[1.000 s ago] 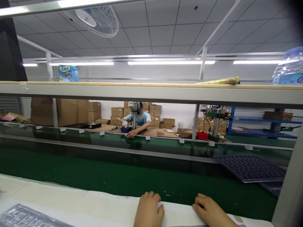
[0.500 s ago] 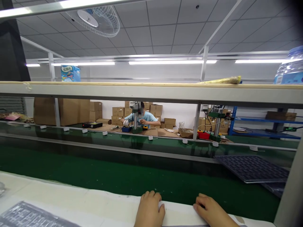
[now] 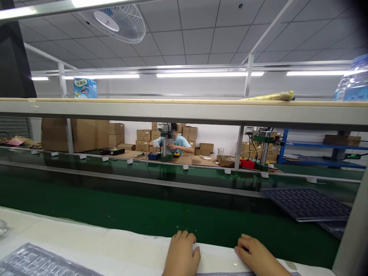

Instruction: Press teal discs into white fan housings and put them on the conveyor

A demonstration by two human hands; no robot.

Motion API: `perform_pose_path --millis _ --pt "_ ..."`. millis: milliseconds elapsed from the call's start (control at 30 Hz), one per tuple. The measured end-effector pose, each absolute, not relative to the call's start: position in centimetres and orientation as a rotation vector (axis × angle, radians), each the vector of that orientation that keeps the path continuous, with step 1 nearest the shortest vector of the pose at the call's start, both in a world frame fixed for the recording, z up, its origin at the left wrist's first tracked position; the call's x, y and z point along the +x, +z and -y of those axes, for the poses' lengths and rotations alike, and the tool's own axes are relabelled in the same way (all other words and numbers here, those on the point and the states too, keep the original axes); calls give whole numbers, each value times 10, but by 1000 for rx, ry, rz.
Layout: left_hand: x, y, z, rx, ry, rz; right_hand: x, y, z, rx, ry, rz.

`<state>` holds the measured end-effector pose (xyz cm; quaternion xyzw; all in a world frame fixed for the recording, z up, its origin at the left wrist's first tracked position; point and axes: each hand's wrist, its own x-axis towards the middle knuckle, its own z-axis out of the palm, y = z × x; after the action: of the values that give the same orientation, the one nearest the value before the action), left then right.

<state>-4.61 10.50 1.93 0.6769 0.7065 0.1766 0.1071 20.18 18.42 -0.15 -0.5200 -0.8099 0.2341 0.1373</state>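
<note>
My left hand (image 3: pixel 181 255) and my right hand (image 3: pixel 257 253) rest side by side at the near edge of a white-covered bench (image 3: pixel 115 237), fingers curled over the rim towards a green conveyor belt (image 3: pixel 143 207). Neither hand shows a held object. A thin dark sheet edge (image 3: pixel 225 274) peeks out below them at the frame's bottom. Left of my hands lies a clear moulded plastic tray (image 3: pixel 37 261) on the white surface. Stacked dark trays (image 3: pixel 306 204) sit on the belt to the right, beyond my right hand's reach of contact.
Across the belt, a co-worker (image 3: pixel 172 143) works with both hands beside a metal bench press (image 3: pixel 164 142), among several cardboard boxes (image 3: pixel 143 135). A grey upright post (image 3: pixel 349 230) stands at right. An overhead shelf beam (image 3: pixel 184 113) crosses the view, holding a water bottle (image 3: pixel 352 82).
My hands stay in place on the bench edge, while the view has shifted slightly. The co-worker's hand has moved back from the far belt edge to the front of their body.
</note>
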Motion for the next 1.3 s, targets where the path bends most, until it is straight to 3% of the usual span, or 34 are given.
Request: perform_pose_path --millis 1300 --pt "-47 19 -105 1986 513 -2071 201 -3 -185 -1500 638 2385"
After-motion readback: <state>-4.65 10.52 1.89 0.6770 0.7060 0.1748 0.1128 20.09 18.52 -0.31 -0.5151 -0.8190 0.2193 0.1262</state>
